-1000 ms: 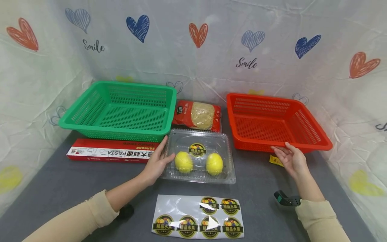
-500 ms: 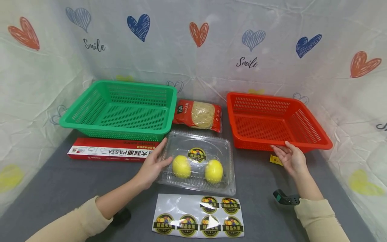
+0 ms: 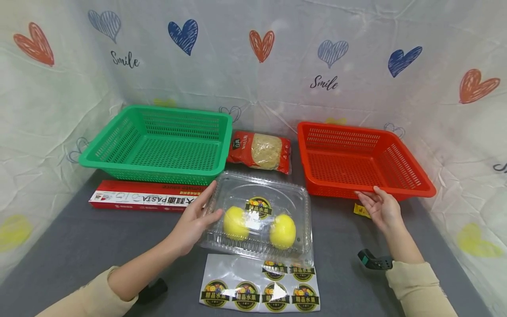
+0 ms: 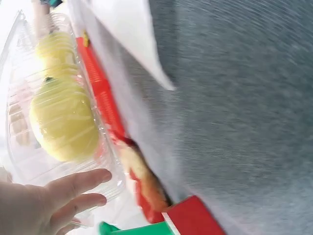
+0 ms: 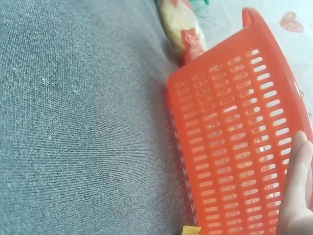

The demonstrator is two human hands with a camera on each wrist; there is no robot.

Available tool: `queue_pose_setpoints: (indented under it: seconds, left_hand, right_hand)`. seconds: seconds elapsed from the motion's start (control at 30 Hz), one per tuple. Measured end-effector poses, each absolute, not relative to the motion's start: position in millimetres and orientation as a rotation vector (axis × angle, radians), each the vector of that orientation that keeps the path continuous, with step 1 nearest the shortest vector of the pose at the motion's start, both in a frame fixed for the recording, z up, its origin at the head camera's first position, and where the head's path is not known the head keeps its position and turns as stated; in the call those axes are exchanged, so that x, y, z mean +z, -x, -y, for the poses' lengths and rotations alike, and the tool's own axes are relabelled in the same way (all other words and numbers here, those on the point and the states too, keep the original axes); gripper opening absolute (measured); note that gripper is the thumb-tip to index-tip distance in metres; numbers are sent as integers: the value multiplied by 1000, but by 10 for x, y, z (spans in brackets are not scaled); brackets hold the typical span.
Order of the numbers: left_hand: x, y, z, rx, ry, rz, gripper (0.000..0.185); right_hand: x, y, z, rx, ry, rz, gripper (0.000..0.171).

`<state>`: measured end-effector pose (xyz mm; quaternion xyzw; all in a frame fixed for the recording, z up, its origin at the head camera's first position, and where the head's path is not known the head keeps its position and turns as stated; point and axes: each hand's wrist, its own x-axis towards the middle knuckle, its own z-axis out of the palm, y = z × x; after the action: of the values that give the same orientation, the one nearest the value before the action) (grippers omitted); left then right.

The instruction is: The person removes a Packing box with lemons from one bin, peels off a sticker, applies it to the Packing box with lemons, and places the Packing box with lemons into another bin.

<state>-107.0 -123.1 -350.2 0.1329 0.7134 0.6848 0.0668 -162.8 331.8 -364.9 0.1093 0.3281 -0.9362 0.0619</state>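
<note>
Head view: your left hand (image 3: 192, 220) is holding the clear plastic box of two yellow fruits (image 3: 259, 220) by its left side, while your right hand (image 3: 380, 209), fingers loose, is touching the orange plastic basket (image 3: 412, 189).

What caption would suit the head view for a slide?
Left hand holds a clear clamshell box of two yellow fruits; right hand rests at the red basket rim.

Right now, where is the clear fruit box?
In the head view, the fruit box sits centre table, held by the left hand, between the noodle pack and sticker sheet.
</note>
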Motion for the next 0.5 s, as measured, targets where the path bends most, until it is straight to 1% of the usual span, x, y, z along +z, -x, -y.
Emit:
queue_pose_setpoints:
  seconds: [0.3, 0.5]
  left_hand:
    - [-3182, 941, 1220, 2037, -374, -2124, 67]
    - [-2999, 986, 1204, 2025, -386, -2168, 65]
  right_hand:
    - [-3625, 1625, -3306, -2834, -355, -977, 9]
    - [-3624, 1617, -3273, -2841, -359, -986, 11]
